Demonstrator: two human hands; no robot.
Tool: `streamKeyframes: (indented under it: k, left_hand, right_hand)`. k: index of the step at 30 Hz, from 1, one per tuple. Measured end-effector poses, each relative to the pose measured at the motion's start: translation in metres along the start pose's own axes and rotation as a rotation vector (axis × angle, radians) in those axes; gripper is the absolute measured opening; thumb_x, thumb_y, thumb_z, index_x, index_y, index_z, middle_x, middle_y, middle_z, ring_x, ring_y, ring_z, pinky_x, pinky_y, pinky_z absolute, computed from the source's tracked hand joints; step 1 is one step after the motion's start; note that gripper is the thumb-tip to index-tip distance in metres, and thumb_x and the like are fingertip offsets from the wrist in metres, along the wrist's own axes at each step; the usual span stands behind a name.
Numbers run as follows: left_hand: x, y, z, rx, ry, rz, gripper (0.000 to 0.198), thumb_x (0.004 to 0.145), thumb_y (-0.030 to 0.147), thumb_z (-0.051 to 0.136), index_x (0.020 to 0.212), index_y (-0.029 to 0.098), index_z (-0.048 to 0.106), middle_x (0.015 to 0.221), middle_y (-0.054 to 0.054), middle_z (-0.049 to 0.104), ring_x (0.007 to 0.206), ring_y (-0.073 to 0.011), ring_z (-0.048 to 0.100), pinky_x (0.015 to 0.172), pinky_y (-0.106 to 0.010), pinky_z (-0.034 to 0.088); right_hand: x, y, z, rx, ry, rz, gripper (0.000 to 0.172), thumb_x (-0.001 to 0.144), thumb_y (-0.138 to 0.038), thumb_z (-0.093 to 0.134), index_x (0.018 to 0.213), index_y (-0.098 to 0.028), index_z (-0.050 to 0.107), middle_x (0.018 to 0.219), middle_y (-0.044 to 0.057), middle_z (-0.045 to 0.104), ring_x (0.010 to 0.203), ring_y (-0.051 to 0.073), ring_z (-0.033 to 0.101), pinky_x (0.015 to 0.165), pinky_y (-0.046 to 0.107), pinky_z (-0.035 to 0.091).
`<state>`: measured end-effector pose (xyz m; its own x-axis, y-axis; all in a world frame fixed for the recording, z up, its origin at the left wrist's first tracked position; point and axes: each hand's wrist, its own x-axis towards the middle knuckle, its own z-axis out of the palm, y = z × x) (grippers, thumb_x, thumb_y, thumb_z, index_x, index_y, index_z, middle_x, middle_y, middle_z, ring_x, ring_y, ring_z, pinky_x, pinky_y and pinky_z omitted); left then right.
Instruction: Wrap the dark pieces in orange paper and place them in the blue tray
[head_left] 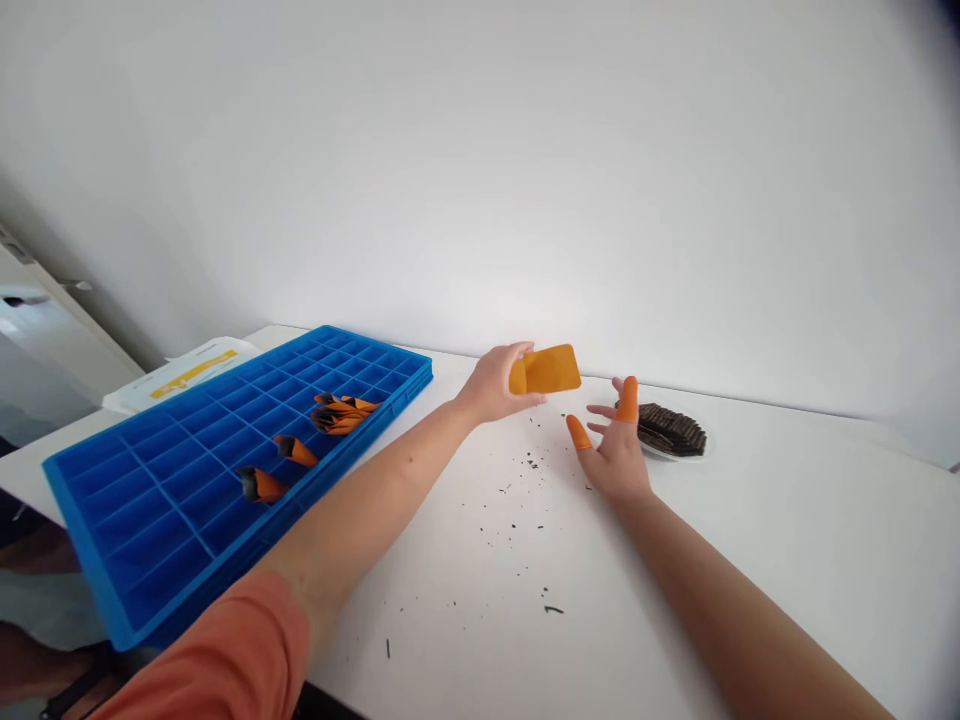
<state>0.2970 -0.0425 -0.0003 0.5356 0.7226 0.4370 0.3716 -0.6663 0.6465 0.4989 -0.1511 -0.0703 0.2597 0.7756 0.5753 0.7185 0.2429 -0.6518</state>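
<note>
My left hand [496, 385] grips an orange rectangular sheet with rounded corners [555, 369] by its left end, above the far part of the white table. To the right, my right hand [619, 462] is open, its fingers spread and nothing seen in them. Orange finger cots [628, 400] cover its thumb and index finger. Just beyond that hand, a white plate [679, 457] bears a stack of thin dark brown pieces [667, 430]. Some of the plate is hidden behind the hand.
On the left lies a blue compartment tray [225, 545], with several orange-and-black rolls [341, 412] along its right side. A white-and-yellow package [187, 370] sits behind it. Dark crumbs [553, 609] are scattered over the white table [480, 660]. A white wall [525, 180] rises behind.
</note>
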Motion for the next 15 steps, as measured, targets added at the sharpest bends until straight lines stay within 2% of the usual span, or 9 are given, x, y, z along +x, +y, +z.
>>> streamKeyframes:
  k: [2,4,7,11,15]
  left_hand:
    - [-0.015,-0.006,0.005,0.077,0.007,0.041,0.083,0.075,0.049,0.083,0.148,0.029,0.047,0.155,-0.010,0.056,0.145,-0.0295,0.049,0.125,-0.049,0.036]
    - [-0.027,-0.011,0.010,0.127,-0.004,0.059,0.082,0.076,0.050,0.082,0.148,0.030,0.047,0.154,-0.009,0.056,0.145,-0.0312,0.049,0.125,-0.052,0.036]
    - [-0.039,-0.014,0.017,0.160,-0.024,0.098,0.080,0.078,0.050,0.081,0.148,0.030,0.046,0.152,-0.009,0.058,0.144,-0.0318,0.051,0.125,-0.054,0.037]
    - [-0.047,-0.016,0.027,0.183,-0.034,0.197,0.076,0.082,0.047,0.079,0.148,0.032,0.045,0.152,-0.007,0.058,0.144,-0.0294,0.052,0.123,-0.052,0.040]
    - [-0.049,-0.019,0.035,0.221,0.027,0.274,0.072,0.085,0.038,0.076,0.148,0.024,0.045,0.152,-0.010,0.059,0.143,-0.0289,0.052,0.122,-0.051,0.041]
  right_hand:
    - [0.001,0.000,-0.002,0.075,-0.037,0.097,0.086,0.097,-0.059,0.056,0.166,-0.025,0.018,0.161,0.021,0.045,0.111,0.027,0.069,0.083,0.045,0.066]
    - [0.002,0.001,-0.003,0.145,-0.093,0.167,0.072,0.097,-0.062,0.052,0.156,-0.022,0.044,0.140,0.017,0.065,0.099,0.025,0.071,0.081,0.044,0.065]
    - [0.003,0.000,-0.003,0.203,-0.154,0.192,0.063,0.093,-0.065,0.057,0.135,-0.019,0.067,0.112,0.013,0.077,0.086,0.024,0.072,0.078,0.043,0.063]
    - [0.003,-0.007,-0.003,0.175,-0.182,0.191,0.057,0.082,-0.064,0.071,0.114,-0.016,0.077,0.090,0.010,0.080,0.076,0.024,0.072,0.075,0.041,0.060]
    - [0.004,-0.011,-0.004,0.116,-0.173,0.269,0.054,0.079,-0.062,0.069,0.103,-0.015,0.079,0.081,0.010,0.079,0.075,0.027,0.073,0.073,0.040,0.058]
